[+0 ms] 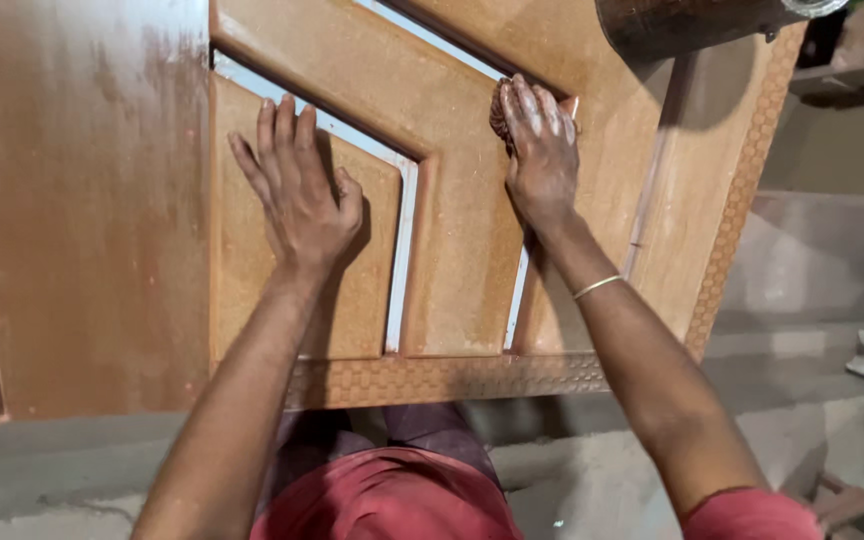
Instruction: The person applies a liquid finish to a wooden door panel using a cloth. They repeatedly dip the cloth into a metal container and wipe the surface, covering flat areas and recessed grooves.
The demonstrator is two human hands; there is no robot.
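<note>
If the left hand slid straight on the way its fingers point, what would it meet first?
The left hand lies flat on the carved wooden door panel, fingers pointing up and away. It would probably first meet the pale strip edging that raised section, just beyond the fingertips.
</note>
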